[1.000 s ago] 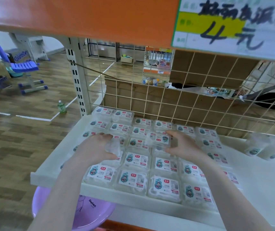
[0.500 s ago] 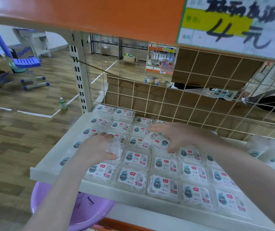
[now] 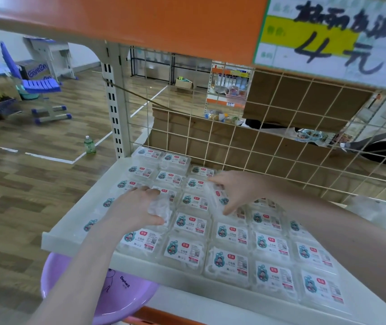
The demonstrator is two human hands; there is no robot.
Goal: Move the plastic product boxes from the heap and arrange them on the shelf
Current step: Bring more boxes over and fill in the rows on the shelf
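Observation:
Several clear plastic product boxes with white labels lie in rows on the white shelf [image 3: 75, 240]. My left hand [image 3: 135, 205] grips a clear box [image 3: 160, 207] over the second column, thumb underneath its front edge. My right hand [image 3: 239, 188] reaches across the middle rows and holds another labelled box [image 3: 220, 198], tilted, between fingers on top and thumb at the front. A loose heap of boxes [image 3: 374, 212] lies at the shelf's far right, by the wire grid.
A wire mesh back panel [image 3: 269, 146] closes the shelf's rear. An orange shelf edge [image 3: 140, 22] with a price sign [image 3: 328, 36] hangs overhead. A purple basin [image 3: 93, 296] sits below the shelf front. A green bottle [image 3: 89, 144] stands on the wooden floor.
My right hand has carried its box from the middle toward the back rows and tilted it down. My left hand stays in place on its box.

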